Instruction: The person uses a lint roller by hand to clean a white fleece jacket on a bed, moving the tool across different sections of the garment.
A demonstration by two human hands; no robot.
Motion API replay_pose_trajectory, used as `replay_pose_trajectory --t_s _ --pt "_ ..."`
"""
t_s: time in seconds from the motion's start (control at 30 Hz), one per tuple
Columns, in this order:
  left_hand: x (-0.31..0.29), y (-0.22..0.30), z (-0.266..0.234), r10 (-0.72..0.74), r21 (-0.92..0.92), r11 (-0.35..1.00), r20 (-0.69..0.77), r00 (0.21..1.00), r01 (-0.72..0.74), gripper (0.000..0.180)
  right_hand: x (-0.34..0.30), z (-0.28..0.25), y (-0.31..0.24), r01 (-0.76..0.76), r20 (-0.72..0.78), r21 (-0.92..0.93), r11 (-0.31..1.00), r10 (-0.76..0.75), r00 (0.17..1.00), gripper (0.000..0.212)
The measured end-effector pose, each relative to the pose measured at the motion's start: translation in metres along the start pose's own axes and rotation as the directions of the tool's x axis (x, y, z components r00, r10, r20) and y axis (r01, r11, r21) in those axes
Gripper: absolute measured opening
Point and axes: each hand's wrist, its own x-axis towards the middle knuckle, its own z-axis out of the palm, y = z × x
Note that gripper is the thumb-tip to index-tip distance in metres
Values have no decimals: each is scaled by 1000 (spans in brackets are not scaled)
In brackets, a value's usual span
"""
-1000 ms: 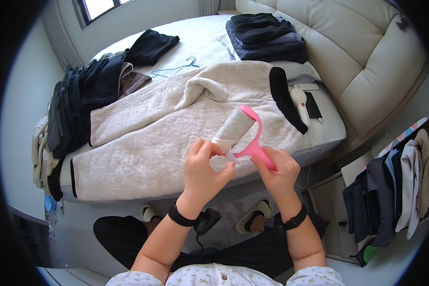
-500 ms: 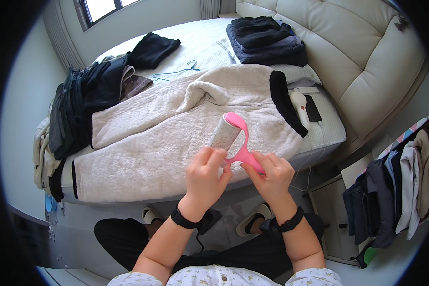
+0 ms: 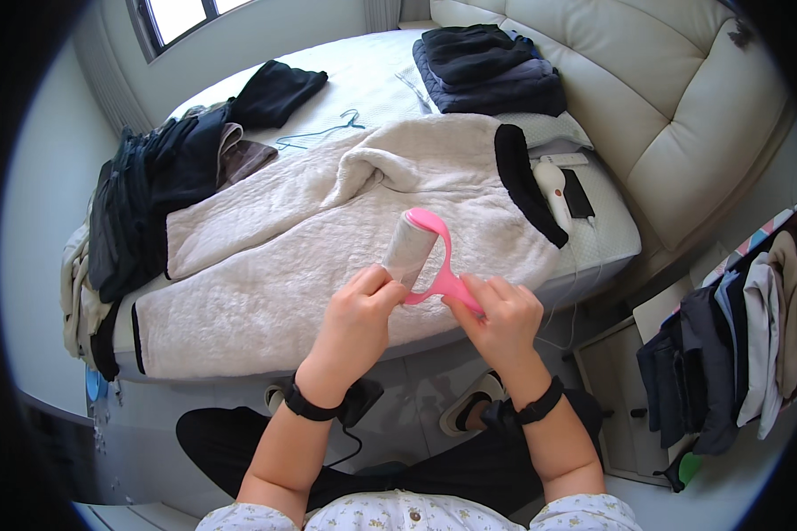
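Observation:
A lint roller with a pink handle and a pale paper roll is held up over a fleecy cream-coloured pair of trousers. My right hand is closed round the end of its handle. At the roll's lower left side, my left hand pinches the edge of a translucent sticky sheet, partly lifted from the roll. The trousers lie spread across the bed, their black waistband on the right and dark cuffs on the left.
Dark clothes are heaped at the bed's left end; folded ones are stacked near the padded headboard. A blue hanger lies behind the trousers. A white corded appliance rests by the waistband. Clothes hang on a rack at right.
My left hand has moved left, drawing the sheet away from the roll. The roll's speckled face now looks plainer. My right hand still grips the handle.

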Motion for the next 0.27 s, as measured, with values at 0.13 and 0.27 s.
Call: replay_pose_trajectory --t_s 0.13,0.27 --pt "0 9 -23 -27 -14 1000 20 999 28 14 7 2 16 -46 -1 -47 998 46 999 31" --pt "-2 20 -50 -77 -40 996 21 997 77 12 13 6 31 -154 -37 -80 985 151 988 32"
